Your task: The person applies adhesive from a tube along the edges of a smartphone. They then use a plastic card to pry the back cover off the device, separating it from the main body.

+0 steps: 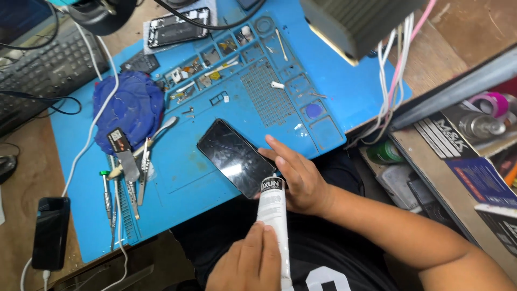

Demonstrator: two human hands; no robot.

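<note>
A black smartphone (pixel 235 157) with a cracked, glossy screen lies tilted on the blue work mat (pixel 344 91) at its near edge. My right hand (pixel 297 175) rests on the phone's near right corner, with the fingers curled over its edge. A white glue tube (pixel 273 213) with a black band stands between my hands, its tip against the phone's lower edge. My left hand (pixel 249 264) grips the lower end of the tube, thumb on top.
On the mat's left lie a crumpled blue cloth (pixel 129 108), tweezers and screwdrivers (pixel 126 183). Small parts fill the mat's compartments (pixel 215 64). A second phone (pixel 50 233) on a white cable sits far left. A keyboard (pixel 48 70) is behind, and a cluttered shelf (pixel 463 156) stands at right.
</note>
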